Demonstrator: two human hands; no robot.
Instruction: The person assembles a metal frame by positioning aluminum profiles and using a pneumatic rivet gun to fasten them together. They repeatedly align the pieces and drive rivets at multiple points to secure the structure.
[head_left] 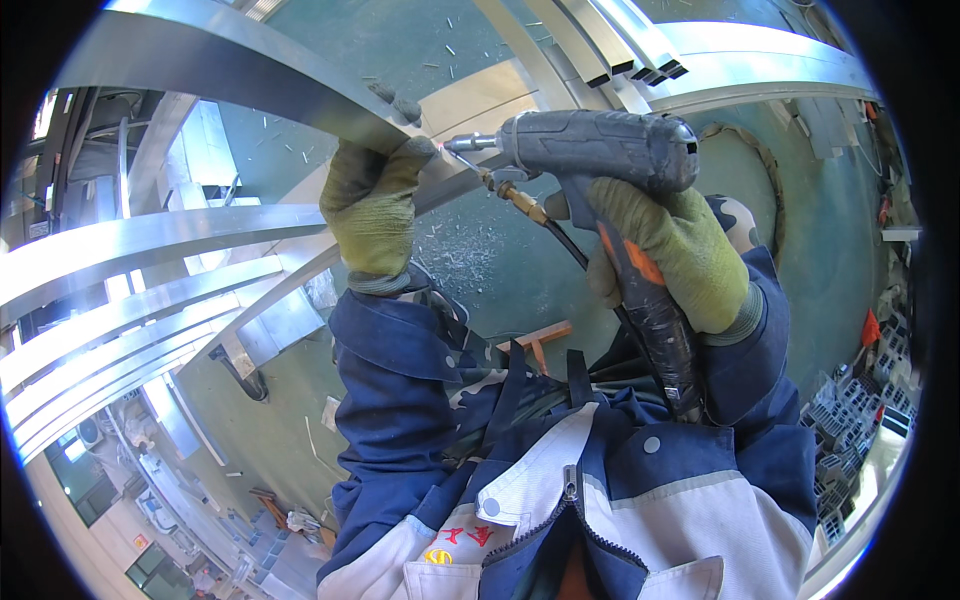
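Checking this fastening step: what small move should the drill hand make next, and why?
Probably press the pneumatic drill straight in: its tip already sits at the aluminium profile beside the gloved left hand bracing it, and the right hand grips the handle.

Olive-green gloves cover the left hand [372,205] and right hand [672,255]; the drill [600,150] is dark grey with orange handle patches; the aluminium bars [150,240] are silver; the jacket [560,470] is navy and grey.
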